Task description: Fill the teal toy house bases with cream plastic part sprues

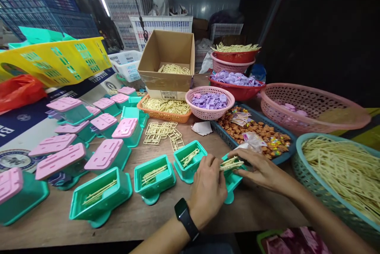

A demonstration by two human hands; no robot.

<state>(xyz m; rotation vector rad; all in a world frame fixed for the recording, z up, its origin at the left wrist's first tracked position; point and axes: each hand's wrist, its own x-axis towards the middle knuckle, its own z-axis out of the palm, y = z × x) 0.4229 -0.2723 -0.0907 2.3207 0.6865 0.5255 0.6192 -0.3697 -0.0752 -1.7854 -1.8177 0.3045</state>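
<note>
My left hand [208, 184], with a black watch on the wrist, is closed at the left end of several thin cream plastic frames [230, 163]. My right hand [257, 166] has its thumb and fingers around their right end. The frames are above a green plastic box [233, 186], which the hands partly cover. Just left of it is another green box [190, 161] with cream pieces inside. Farther left, a third green box [154, 177] and a fourth green box [101, 196] also hold cream strips.
Pink-lidded green boxes [108, 154] crowd the table's left. Loose cream frames [160, 132] lie before an orange basket [166, 116] and a cardboard box [164, 82]. A blue tray [222, 137] of brown pieces, a pink basket [314, 125] and a teal basket [323, 182] stand right.
</note>
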